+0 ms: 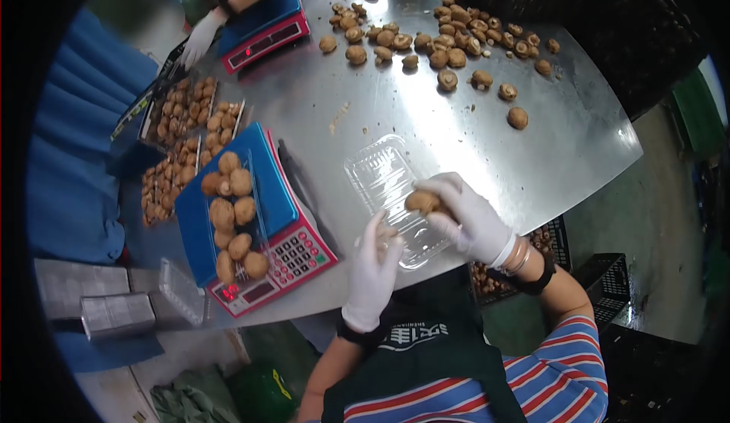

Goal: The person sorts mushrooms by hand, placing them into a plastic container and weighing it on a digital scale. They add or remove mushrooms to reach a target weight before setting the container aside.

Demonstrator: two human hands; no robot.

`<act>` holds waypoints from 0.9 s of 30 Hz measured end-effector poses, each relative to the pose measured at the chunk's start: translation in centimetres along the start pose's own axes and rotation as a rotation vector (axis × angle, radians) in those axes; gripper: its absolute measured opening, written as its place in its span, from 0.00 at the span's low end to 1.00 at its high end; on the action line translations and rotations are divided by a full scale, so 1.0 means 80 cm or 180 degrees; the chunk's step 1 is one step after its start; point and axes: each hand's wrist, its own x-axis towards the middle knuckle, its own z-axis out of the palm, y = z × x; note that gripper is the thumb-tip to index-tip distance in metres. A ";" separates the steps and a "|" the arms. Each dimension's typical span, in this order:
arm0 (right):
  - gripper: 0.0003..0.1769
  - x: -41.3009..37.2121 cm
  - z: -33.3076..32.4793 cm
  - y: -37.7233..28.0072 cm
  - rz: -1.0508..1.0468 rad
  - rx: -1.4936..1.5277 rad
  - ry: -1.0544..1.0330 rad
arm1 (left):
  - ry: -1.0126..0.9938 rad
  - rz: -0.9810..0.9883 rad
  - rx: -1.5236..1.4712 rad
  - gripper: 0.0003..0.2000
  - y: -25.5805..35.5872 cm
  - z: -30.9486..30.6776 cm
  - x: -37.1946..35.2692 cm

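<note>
Gloved, the right hand (468, 221) is closed around one mushroom (422, 201), held just over the clear tray (376, 172). The left hand (372, 275) touches the tray's near rim, but I cannot tell its grip. A steel table (471, 134) lies under the tray, a blue scale (275, 195) stands to its left, and loose mushrooms (449, 50) sit well beyond it. The light tray may skid on the slick steel if the mushroom drops in hard.

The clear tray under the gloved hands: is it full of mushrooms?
No, the clear tray lies empty; only the right hand holds one mushroom over it.
</note>
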 end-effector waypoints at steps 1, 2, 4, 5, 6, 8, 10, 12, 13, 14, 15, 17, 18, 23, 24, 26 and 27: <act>0.26 -0.010 0.015 -0.002 -0.0120 -0.0127 0.0025 | -0.0180 0.0308 0.0464 0.24 -0.006 0.001 0.002; 0.26 -0.016 0.026 0.000 -0.0230 -0.0150 -0.0038 | -0.0180 0.0274 0.0465 0.24 -0.007 0.001 0.000; 0.27 -0.028 0.044 0.006 -0.0226 -0.0063 -0.0114 | -0.0565 -0.0514 -0.0891 0.25 -0.008 0.001 -0.004; 0.27 -0.032 0.050 0.006 -0.0217 -0.0059 -0.0111 | -0.0616 -0.0495 -0.1022 0.26 -0.004 0.002 -0.008; 0.28 -0.037 0.056 0.005 -0.0266 -0.0012 -0.0066 | -0.0616 -0.0505 -0.1024 0.26 -0.002 0.008 -0.011; 0.28 -0.046 0.060 0.002 -0.0307 0.0057 -0.0040 | -0.0371 -0.0204 -0.1467 0.25 0.000 0.018 -0.015; 0.28 -0.053 0.056 0.001 0.0353 0.1363 0.0150 | -0.0497 -0.0378 -0.1756 0.27 -0.001 0.015 -0.017; 0.25 -0.064 0.062 0.014 0.0786 0.2325 0.0660 | -0.0625 -0.0541 -0.2051 0.29 -0.003 0.010 -0.017; 0.26 -0.071 0.055 0.019 0.1275 0.2835 0.0708 | -0.0696 -0.0828 -0.2786 0.28 -0.005 0.007 -0.018; 0.27 -0.079 0.044 0.024 0.1771 0.3338 0.0752 | -0.0759 -0.1119 -0.3522 0.28 -0.006 0.005 -0.019; 0.28 -0.089 0.046 0.048 0.1819 0.3689 0.0750 | -0.0761 -0.1123 -0.3522 0.28 -0.008 0.003 -0.019; 0.27 -0.096 0.054 0.062 0.1794 0.3834 0.0910 | -0.0854 -0.1385 -0.4068 0.28 -0.010 0.001 -0.019; 0.26 -0.094 0.052 0.058 0.1759 0.3973 0.1074 | -0.0908 -0.1519 -0.4343 0.28 -0.011 0.002 -0.020; 0.31 -0.079 0.038 0.036 0.0773 0.2523 0.0316 | -0.0122 -0.0988 -0.2747 0.26 -0.026 0.024 -0.021; 0.31 -0.073 0.038 0.036 0.0769 0.2516 0.0326 | 0.0358 -0.0683 -0.1915 0.26 -0.029 0.029 -0.021; 0.30 -0.055 0.043 0.034 0.0729 0.2353 -0.0141 | 0.0582 -0.0697 -0.2071 0.25 -0.044 0.032 -0.029; 0.30 -0.046 0.052 0.038 0.0617 0.2023 -0.0049 | 0.0820 -0.0734 -0.2222 0.25 -0.049 0.032 -0.033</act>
